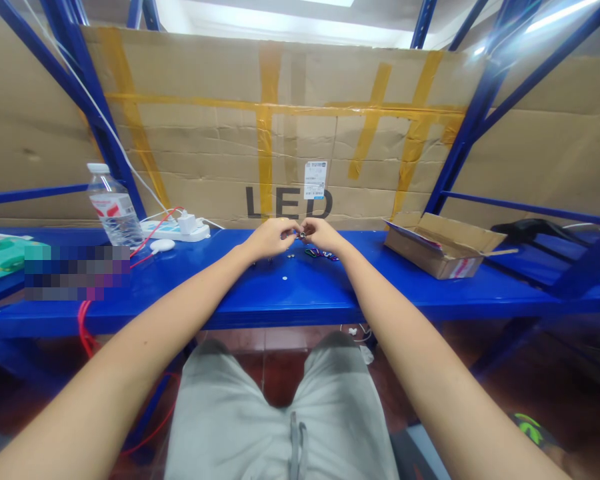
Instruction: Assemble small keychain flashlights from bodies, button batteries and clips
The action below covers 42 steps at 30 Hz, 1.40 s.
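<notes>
Above the blue worktop [280, 293], left hand [273, 237] and right hand [324, 235] meet — fingers [291, 231] pinching one tiny metal part [301, 235]; steadiness matters.

A warehouse workbench: blue steel racking [460, 147], taped cardboard backing [280, 133], power strip [177, 230]

A long blue metal bench [260, 293] is seen, on which a clear plastic water bottle with a white cap [114, 210] is stood at the left, just beside a white power strip [177, 230]. A few small coloured parts [320, 253] and a tiny white disc [283, 275] are laid near the middle. An open brown cardboard box [443, 248] is set at the right.
</notes>
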Motion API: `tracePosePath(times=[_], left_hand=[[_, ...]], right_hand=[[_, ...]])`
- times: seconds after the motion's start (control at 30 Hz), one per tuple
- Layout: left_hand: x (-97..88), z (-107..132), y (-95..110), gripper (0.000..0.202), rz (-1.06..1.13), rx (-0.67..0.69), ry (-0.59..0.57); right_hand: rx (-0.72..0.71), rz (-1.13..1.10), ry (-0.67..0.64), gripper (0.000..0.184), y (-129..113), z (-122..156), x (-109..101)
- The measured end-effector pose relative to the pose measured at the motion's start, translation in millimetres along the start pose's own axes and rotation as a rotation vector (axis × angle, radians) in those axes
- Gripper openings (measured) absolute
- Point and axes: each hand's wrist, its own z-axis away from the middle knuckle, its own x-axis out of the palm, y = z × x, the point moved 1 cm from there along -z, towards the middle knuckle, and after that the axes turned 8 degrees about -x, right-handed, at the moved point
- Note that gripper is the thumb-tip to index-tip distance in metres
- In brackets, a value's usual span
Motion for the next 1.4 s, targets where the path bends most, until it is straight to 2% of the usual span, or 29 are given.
tracePosePath(times=[0.1,0.27,0.43,0.57,0.7,0.8,0.93,1.13,1.27,1.4], left_hand=[[3.6,1,6,0.027,-0.119,0.008,-0.058],[5.4,3,12,0.028,-0.241,-0.054,-0.104],[4.0,1,13,0.026,-0.136,-0.066,-0.102],[-0.3,1,9,0.023,-0.058,-0.179,-0.050],[1.2,2,0,0.020,-0.127,-0.191,-0.206],[5.9,4,-6,0.019,-0.149,-0.239,-0.322],[13.0,5,-9,0.018,-0.152,-0.256,-0.401],[17.5,3,-12,0.011,-0.106,-0.339,-0.443],[15.8,2,-17,0.006,0.002,-0.414,-0.446],[11.7,1,-21,0.007,0.050,-0.387,-0.463]], right_hand=[[-0.015,0.001,-0.010,0.021,2,-1,0],[-0.018,0.038,-0.039,0.022,8,-1,2],[-0.031,0.035,-0.032,0.022,11,-2,1],[-0.043,0.015,0.013,0.022,13,-3,-1],[-0.048,0.016,0.016,0.025,12,-3,-1],[0.005,-0.088,-0.035,0.029,8,0,0],[0.111,-0.151,-0.108,0.031,4,4,1],[0.179,-0.056,-0.255,0.031,1,8,0],[0.154,-0.071,-0.263,0.031,-3,8,0],[0.123,-0.048,-0.299,0.028,-4,8,1]])
